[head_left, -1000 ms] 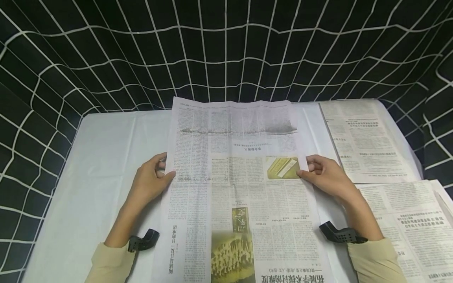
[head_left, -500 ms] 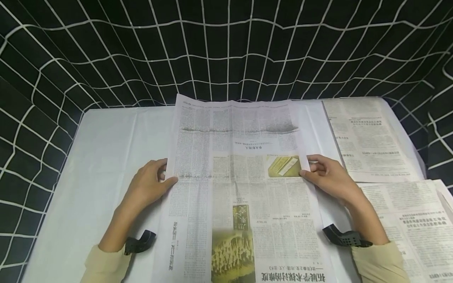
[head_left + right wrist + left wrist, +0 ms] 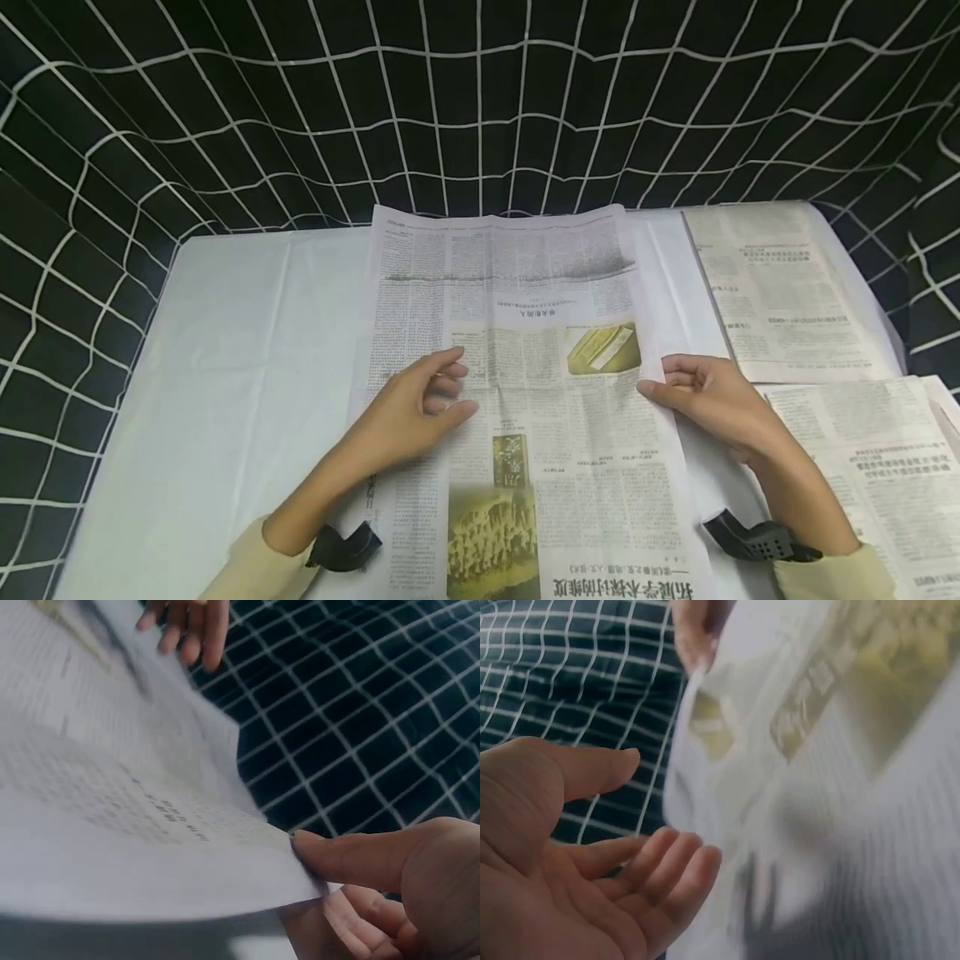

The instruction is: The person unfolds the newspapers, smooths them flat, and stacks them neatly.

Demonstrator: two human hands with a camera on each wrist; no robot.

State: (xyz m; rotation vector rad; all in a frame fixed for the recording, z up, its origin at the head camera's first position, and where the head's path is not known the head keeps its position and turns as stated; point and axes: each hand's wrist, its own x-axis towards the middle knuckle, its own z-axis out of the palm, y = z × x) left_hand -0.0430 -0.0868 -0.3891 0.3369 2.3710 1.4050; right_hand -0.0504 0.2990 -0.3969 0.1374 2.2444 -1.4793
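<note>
White newsprint point(image 3: 600, 433), pinched by the right hand point(image 3: 712, 398), spreads beneath the left hand point(image 3: 412, 408), whose fingers bend loosely, thumb apart.

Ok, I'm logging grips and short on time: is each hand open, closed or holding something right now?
Left hand: open, holding nothing, over the newspaper.
Right hand: holding the newspaper, pinched at its right edge.

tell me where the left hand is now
In the head view, the left hand is over the left part of the middle newspaper sheet, across from the right hand, which pinches the sheet's right edge.
</note>
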